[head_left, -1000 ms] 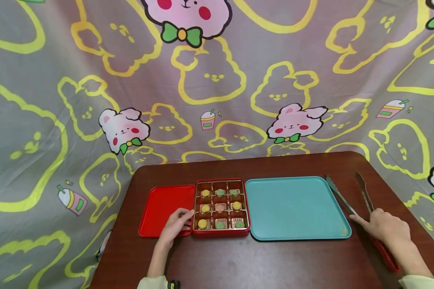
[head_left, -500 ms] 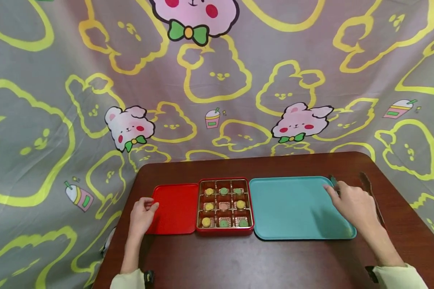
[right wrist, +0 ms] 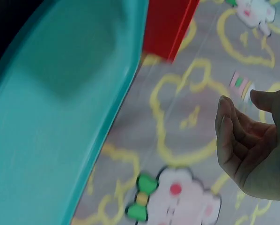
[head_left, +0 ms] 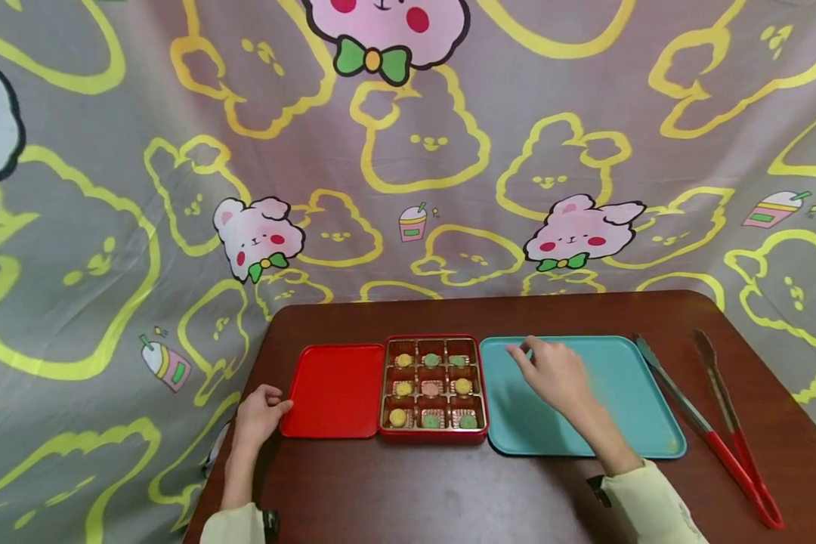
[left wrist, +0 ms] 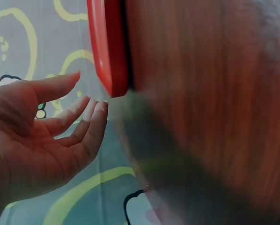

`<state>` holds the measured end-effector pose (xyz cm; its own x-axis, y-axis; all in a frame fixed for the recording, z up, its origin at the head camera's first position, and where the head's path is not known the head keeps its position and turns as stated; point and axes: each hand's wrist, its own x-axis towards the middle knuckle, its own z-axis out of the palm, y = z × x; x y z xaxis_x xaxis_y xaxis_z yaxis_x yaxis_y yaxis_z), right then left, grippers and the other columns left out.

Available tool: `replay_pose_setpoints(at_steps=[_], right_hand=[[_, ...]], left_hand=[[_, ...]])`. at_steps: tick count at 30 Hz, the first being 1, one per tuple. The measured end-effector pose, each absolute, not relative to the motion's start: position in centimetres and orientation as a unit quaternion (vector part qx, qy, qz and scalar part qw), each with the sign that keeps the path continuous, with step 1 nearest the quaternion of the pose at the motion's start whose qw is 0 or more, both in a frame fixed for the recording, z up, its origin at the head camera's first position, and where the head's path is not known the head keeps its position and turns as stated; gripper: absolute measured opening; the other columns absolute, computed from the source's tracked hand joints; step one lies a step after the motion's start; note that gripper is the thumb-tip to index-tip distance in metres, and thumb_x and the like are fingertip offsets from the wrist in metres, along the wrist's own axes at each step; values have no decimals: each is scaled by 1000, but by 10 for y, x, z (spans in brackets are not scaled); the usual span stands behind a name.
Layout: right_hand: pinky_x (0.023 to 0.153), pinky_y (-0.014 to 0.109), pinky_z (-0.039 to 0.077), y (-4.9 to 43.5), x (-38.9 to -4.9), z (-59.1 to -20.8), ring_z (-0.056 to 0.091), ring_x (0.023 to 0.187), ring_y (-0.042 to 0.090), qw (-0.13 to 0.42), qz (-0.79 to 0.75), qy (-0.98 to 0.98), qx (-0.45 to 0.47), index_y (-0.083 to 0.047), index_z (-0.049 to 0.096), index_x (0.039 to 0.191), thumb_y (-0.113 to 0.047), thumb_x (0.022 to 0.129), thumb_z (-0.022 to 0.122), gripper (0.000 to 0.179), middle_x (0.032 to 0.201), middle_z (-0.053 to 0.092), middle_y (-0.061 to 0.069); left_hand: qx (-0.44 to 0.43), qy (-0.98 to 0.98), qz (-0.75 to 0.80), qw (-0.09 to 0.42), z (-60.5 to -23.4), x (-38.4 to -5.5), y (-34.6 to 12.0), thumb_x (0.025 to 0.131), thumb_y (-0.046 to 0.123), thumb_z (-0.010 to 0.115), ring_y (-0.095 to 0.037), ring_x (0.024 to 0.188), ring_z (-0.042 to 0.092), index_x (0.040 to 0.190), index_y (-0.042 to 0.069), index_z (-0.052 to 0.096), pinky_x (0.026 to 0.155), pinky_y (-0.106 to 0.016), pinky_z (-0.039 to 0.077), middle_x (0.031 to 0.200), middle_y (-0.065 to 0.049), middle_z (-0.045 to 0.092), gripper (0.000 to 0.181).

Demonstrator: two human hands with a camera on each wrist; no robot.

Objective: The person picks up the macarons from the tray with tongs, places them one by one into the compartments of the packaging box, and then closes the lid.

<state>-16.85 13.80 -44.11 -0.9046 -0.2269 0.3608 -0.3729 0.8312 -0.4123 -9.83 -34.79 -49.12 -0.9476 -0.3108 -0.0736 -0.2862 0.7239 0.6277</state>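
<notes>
My left hand (head_left: 261,415) is beside the left edge of a flat red tray or lid (head_left: 340,393), its fingers loosely bent and holding nothing. In the left wrist view, the thumb and fingers (left wrist: 91,122) are apart, near the red rim (left wrist: 109,56). My right hand (head_left: 556,378) hovers over the teal tray (head_left: 625,408), bare, with fingers relaxed. A red box (head_left: 434,436) with a divided insert stands between the two trays. Small round yellow (head_left: 397,418), green (head_left: 431,421) and pink (head_left: 431,388) pieces sit in its compartments.
Metal tongs with red handles (head_left: 727,461) lie spread on the brown table (head_left: 394,491), right of the teal tray. A grey patterned cloth (head_left: 340,174) hangs behind and around the table.
My right hand has let go of the tongs and moved left over the teal tray. My left hand has moved left, from the box's edge to the red tray's outer edge.
</notes>
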Motion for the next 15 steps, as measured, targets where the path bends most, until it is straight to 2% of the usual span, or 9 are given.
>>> replay_pose_setpoints(at_steps=[3,6,10,15], right_hand=[[42,30,30,111,-167,-444,35,41,10,149,264,-936,182,-2,72,88,-28,99,72,28,48,38,-7],[42,28,28,86,-165,-447,33,41,7,141,292,-924,205,-5,71,84,-27,99,72,26,49,38,-8],[45,26,27,52,-160,-453,30,43,5,117,323,-910,231,-10,67,81,-27,101,70,26,51,38,-9],[49,24,35,4,-148,-460,36,49,2,87,372,-888,258,-11,67,83,-25,101,69,23,57,47,-11]], left_hand=[[160,-935,-316,11,-496,-98,-347,89,6,75,-36,85,65,105,-9,63,74,-46,51,91,-19,69,25],[161,-941,-299,4,-499,-97,-348,88,3,75,-32,81,64,100,-8,64,72,-44,51,85,-14,68,20],[165,-943,-289,-7,-500,-94,-352,90,2,69,-32,78,63,100,-8,63,70,-45,51,85,-15,67,15],[181,-945,-272,-19,-500,-89,-362,92,1,56,-32,75,61,103,-8,63,67,-45,50,86,-18,65,16]])
